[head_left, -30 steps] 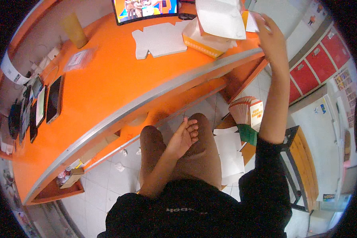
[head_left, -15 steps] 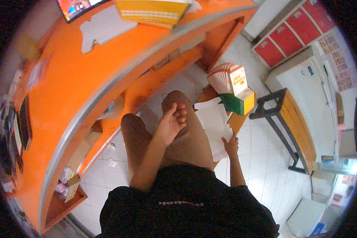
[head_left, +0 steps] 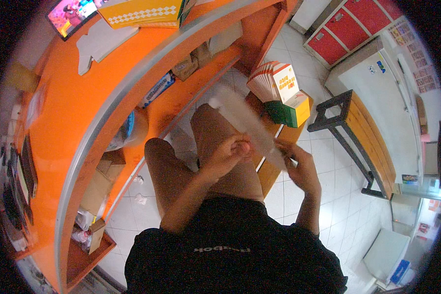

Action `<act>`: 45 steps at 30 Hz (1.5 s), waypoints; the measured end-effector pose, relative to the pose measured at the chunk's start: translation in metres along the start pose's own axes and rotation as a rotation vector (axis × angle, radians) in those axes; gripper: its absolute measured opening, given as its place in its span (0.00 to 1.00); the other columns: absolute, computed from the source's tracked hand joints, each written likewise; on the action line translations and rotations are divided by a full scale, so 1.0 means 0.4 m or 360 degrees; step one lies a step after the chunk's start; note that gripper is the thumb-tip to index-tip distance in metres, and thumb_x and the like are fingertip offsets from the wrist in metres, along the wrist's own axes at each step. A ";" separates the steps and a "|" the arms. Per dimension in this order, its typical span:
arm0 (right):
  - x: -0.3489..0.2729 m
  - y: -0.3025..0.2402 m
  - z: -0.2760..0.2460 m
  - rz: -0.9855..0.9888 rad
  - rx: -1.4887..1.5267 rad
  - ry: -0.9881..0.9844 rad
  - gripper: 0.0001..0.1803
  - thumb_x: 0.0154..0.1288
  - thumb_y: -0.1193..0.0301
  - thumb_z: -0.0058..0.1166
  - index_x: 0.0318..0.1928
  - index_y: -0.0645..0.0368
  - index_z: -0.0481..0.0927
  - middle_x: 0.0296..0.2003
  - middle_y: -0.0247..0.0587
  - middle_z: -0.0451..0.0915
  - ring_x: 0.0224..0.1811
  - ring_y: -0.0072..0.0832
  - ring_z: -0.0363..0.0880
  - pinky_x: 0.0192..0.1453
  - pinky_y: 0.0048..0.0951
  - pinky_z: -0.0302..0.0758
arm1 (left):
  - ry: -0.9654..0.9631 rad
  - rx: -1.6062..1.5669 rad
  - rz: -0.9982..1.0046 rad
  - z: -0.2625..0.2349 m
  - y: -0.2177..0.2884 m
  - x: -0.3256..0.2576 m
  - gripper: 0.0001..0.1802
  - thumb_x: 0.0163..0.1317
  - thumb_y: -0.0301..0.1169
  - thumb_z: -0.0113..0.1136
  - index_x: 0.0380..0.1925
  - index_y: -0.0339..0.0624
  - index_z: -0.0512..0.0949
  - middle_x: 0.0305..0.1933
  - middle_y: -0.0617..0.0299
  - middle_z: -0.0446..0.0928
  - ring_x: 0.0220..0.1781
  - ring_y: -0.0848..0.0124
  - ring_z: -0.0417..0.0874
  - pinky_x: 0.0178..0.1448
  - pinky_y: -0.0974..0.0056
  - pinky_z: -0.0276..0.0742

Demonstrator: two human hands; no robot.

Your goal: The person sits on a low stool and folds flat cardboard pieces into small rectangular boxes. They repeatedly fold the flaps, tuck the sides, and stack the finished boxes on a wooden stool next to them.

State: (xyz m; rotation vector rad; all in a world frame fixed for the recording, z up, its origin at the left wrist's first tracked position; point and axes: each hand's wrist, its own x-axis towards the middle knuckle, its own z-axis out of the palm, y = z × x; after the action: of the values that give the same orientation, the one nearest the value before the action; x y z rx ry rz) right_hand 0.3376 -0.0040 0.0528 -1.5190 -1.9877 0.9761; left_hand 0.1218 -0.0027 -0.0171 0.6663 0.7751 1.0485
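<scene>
My right hand (head_left: pixel 303 169) is closed on the near end of a white card sheet (head_left: pixel 247 115), which looks like a flat carton blank. The sheet is tilted above my right thigh and smeared by motion. Along its left edge, my left hand (head_left: pixel 232 153) has its fingers curled in. Whether they grip the sheet or something small cannot be made out. Beyond the sheet, a fanned row of white and orange cartons (head_left: pixel 274 81) stands beside a green and yellow carton (head_left: pixel 291 111) on a wooden bench (head_left: pixel 274 174).
The orange counter (head_left: pixel 83 132) curves along my left, with a yellow carton (head_left: pixel 142 13), a white cut-out board (head_left: pixel 103 41) and a lit screen (head_left: pixel 71 15) on it. Cardboard boxes (head_left: pixel 185 66) fill its lower shelf. On the right are another bench (head_left: pixel 370 142) and red lockers (head_left: pixel 328 44).
My right hand has lifted the white sheet from the bench and brought it over my thigh. My left hand has moved right, up to the sheet's edge. The view has shifted slightly.
</scene>
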 end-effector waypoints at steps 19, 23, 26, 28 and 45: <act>0.067 -0.142 0.159 -0.0225 0.0702 0.0517 0.06 0.60 0.78 0.56 0.37 0.66 0.79 0.37 0.41 0.76 0.42 0.24 0.76 0.43 0.20 0.73 | 0.0491 0.1148 0.0938 -0.016 -0.012 -0.058 0.19 0.63 0.35 0.55 0.48 0.35 0.69 0.44 0.54 0.73 0.48 0.63 0.75 0.51 0.62 0.73; 0.072 -0.143 0.150 -0.0202 0.0296 0.0465 0.06 0.53 0.77 0.60 0.34 0.62 0.81 0.41 0.43 0.78 0.43 0.36 0.78 0.47 0.28 0.75 | 0.0501 0.1202 0.0947 -0.021 0.003 -0.067 0.19 0.63 0.35 0.54 0.50 0.34 0.68 0.46 0.53 0.72 0.49 0.62 0.75 0.52 0.61 0.72; 0.082 -0.145 0.158 -0.0213 0.0034 0.0591 0.09 0.52 0.78 0.58 0.37 0.61 0.81 0.42 0.43 0.77 0.44 0.39 0.78 0.48 0.30 0.75 | 0.0516 0.1241 0.0984 -0.011 0.000 -0.067 0.20 0.63 0.34 0.53 0.51 0.33 0.67 0.47 0.52 0.71 0.50 0.61 0.74 0.53 0.60 0.71; 0.090 -0.149 0.178 -0.0314 -0.0078 0.0750 0.11 0.52 0.78 0.57 0.39 0.60 0.80 0.43 0.43 0.77 0.45 0.40 0.78 0.48 0.32 0.75 | 0.0514 0.1263 0.1033 0.006 -0.021 -0.057 0.20 0.63 0.33 0.53 0.51 0.33 0.66 0.48 0.52 0.71 0.51 0.60 0.74 0.53 0.60 0.71; 0.165 0.123 0.173 0.0099 0.0838 0.0971 0.25 0.63 0.68 0.53 0.57 0.63 0.64 0.52 0.42 0.71 0.50 0.28 0.71 0.53 0.28 0.71 | 0.0976 0.1555 0.0966 -0.041 0.106 -0.045 0.23 0.58 0.20 0.51 0.56 0.35 0.68 0.57 0.43 0.68 0.56 0.53 0.73 0.58 0.59 0.69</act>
State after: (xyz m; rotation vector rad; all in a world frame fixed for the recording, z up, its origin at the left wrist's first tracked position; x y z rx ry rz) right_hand 0.3000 0.0477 -0.0337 -1.3610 -1.1555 0.8360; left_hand 0.0820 -0.0022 0.0115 1.5050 1.7321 1.4314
